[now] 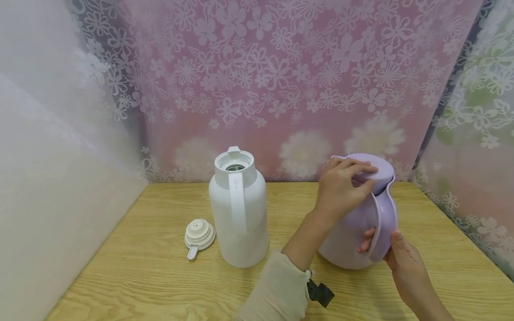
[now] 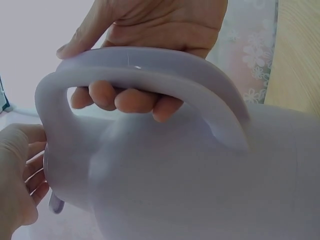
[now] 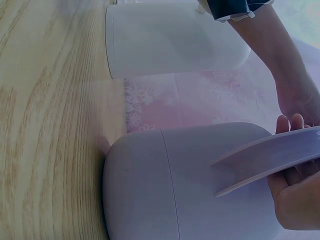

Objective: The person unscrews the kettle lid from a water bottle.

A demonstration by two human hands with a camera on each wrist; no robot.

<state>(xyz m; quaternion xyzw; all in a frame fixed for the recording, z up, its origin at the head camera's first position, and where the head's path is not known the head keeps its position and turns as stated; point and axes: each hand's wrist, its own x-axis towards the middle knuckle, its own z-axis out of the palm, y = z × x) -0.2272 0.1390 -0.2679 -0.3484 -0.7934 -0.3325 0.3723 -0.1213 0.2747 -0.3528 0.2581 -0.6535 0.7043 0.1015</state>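
Note:
A light purple vacuum jug (image 1: 341, 245) stands upright on the table at the right. My left hand (image 1: 339, 187) grips its round purple lid (image 1: 381, 168), fingers over the top and thumb at the near side. The right hand (image 1: 409, 267) holds the jug's handle (image 1: 387, 223); its fingers (image 2: 135, 100) are curled through the loop in the left wrist view. To the left stands a white vacuum jug (image 1: 245, 240), its mouth uncovered and its handle (image 1: 238, 200) facing me. A white stopper (image 1: 199, 232) with a small tab lies beside that jug.
The wooden table (image 1: 160, 285) carries both jugs. Behind it hangs a pink flowered curtain (image 1: 261, 89), with a pale sheet (image 1: 60, 133) at the left and a flowered one (image 1: 482, 133) at the right. A black strap (image 1: 320, 292) sits at the left wrist.

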